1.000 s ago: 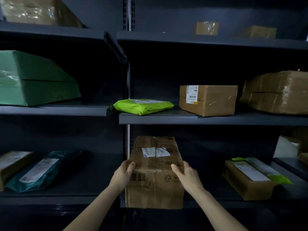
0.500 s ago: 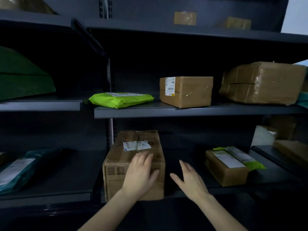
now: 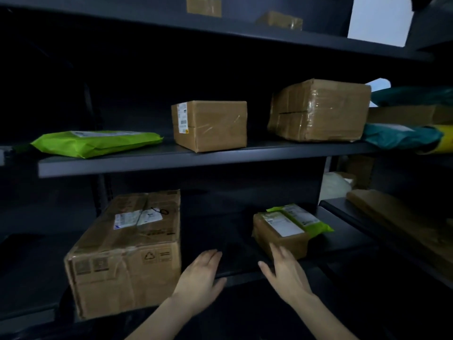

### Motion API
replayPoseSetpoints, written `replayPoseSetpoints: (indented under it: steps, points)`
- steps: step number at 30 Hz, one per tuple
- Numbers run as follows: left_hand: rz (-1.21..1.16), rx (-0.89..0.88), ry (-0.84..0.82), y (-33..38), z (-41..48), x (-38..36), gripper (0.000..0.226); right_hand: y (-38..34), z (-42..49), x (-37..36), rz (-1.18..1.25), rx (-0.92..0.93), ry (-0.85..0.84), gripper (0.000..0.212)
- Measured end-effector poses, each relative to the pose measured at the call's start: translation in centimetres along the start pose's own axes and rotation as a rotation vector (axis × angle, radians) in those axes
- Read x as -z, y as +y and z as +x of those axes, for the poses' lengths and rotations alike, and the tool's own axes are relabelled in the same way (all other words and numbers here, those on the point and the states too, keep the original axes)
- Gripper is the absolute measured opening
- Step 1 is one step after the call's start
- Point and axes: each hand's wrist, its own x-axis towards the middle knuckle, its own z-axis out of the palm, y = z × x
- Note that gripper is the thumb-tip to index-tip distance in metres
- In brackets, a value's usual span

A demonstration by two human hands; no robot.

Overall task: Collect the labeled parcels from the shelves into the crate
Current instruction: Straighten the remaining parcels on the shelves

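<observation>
Now holding nothing in left hand [image 3: 201, 274], fingers straight, just beside large box [image 3: 122, 256]. Likewise open and empty with right hand [image 3: 286, 274], perhaps touching small parcel [image 3: 279, 238].

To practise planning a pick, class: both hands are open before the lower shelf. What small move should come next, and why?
Likely move both hands to the small brown parcel and grip its sides. It carries a white label, the open right hand is at its front face, and the open left hand is empty, over the shelf edge between it and the large box.
</observation>
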Motion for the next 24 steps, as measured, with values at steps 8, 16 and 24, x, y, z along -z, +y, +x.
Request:
replayPoseSetpoints:
  steps: [8, 16, 24]
  points:
    - [0.033, 0.064, -0.027, -1.2, 0.2, -0.2, 0.061, 3.4, 4.3, -0.8, -0.160, -0.056, 0.038, 0.059]
    - [-0.009, 0.108, -0.021, -1.3, 0.6, 0.0, 0.061, 1.0, 5.7, -3.1, -0.083, 0.026, 0.019, 0.055]
    - [0.000, 0.178, -0.181, 0.0, 1.3, 0.6, 0.063, 0.6, 2.3, -0.3, -0.059, 0.012, 0.021, 0.060]
